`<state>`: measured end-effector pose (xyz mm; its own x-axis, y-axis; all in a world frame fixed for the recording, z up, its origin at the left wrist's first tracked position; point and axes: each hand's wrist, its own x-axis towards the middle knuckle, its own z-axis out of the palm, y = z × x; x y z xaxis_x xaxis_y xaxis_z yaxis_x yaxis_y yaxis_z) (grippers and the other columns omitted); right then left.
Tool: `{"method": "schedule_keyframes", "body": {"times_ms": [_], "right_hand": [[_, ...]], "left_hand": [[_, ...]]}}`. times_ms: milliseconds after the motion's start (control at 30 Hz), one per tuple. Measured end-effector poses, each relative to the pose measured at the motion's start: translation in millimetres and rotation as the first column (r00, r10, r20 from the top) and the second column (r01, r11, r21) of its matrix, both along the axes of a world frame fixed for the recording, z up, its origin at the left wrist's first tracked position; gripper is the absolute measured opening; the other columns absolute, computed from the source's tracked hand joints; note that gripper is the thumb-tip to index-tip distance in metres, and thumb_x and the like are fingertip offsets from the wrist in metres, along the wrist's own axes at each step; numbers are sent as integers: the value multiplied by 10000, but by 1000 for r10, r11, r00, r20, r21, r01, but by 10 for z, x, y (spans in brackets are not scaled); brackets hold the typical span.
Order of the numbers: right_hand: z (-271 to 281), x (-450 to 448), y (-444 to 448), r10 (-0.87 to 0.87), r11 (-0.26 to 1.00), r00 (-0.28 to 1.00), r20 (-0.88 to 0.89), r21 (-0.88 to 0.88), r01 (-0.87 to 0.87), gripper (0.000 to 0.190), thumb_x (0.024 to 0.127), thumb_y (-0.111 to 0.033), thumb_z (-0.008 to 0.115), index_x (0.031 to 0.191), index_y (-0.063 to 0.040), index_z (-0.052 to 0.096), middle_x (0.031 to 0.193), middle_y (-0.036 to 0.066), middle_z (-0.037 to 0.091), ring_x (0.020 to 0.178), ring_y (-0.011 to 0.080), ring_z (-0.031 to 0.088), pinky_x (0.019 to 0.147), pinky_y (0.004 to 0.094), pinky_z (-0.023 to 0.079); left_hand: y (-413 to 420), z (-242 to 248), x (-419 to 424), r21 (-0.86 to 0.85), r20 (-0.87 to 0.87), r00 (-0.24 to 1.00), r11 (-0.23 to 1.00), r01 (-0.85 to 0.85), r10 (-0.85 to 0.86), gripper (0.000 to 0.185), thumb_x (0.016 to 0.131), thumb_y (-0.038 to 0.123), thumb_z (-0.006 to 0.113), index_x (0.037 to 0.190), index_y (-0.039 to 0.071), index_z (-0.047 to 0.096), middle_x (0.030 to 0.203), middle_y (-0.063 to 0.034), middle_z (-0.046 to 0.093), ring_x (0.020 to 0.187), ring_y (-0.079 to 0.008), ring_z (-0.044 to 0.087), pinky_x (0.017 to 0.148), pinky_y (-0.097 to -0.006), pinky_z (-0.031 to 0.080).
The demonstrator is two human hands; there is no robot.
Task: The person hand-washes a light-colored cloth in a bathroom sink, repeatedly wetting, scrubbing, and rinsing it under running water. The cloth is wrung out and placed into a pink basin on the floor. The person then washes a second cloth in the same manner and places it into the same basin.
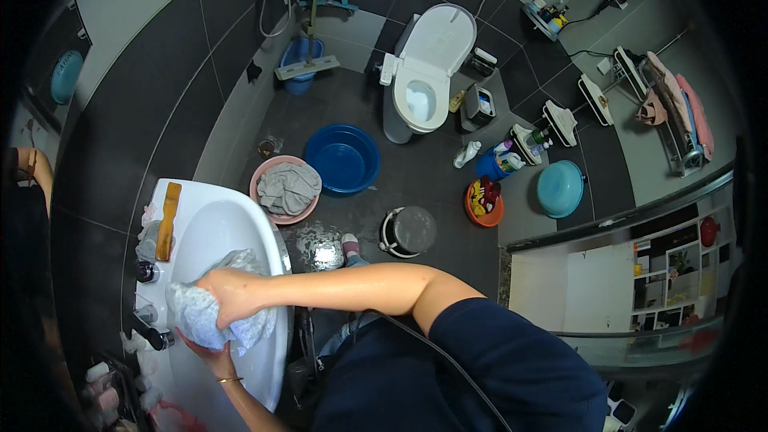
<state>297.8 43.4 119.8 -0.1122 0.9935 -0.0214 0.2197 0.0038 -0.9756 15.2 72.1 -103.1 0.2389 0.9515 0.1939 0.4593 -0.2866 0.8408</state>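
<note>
A bunched, pale blue-and-white patterned cloth (195, 312) is held over the white washbasin (207, 222). From above, my right hand (231, 294) grips it, with the thumb pressed into the fabric. My left hand (210, 357), below a gold-coloured bangle, supports its lower side; the cloth hides part of those fingers. Some of the fabric (243, 261) spreads toward the far side of the bowl. Beside the hands, a black-handled faucet (157, 339) stands on the basin's left ledge. A flat wooden tool with a narrow handle (168, 222) lies farther along that ledge.
On the dark tiled floor are a pink basin (254, 192) with grey cloth, a blue basin (343, 159), a lidded bucket (414, 231) and an orange basin (493, 216) of clothing. A toilet (420, 102) stands beyond. Wet floor (318, 246) shines near my foot.
</note>
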Motion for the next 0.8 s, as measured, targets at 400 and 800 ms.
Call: {"method": "schedule_keyframes", "body": {"times_ms": [400, 800], "right_hand": [[-175, -518, 291, 394, 879, 859, 327, 138, -456, 341, 479, -182, 747, 796, -94, 657, 754, 126, 668, 774, 332, 644, 732, 427, 469], [-1063, -781, 236, 348, 895, 707, 615, 5, -446, 619, 518, -411, 790, 983, -35, 634, 930, 171, 658, 977, 335, 596, 909, 446, 415]], "left_hand": [[27, 569, -176, -343, 313, 926, 934, -98, 212, 533, 827, 262, 629, 1261, -18, 496, 1241, -139, 556, 1126, -269, 526, 933, -399, 429], [-601, 432, -934, -408, 221, 860, 845, -346, 459, 457, 831, 250, 611, 1176, -48, 578, 1146, -133, 628, 1008, -232, 608, 848, -374, 489]]}}
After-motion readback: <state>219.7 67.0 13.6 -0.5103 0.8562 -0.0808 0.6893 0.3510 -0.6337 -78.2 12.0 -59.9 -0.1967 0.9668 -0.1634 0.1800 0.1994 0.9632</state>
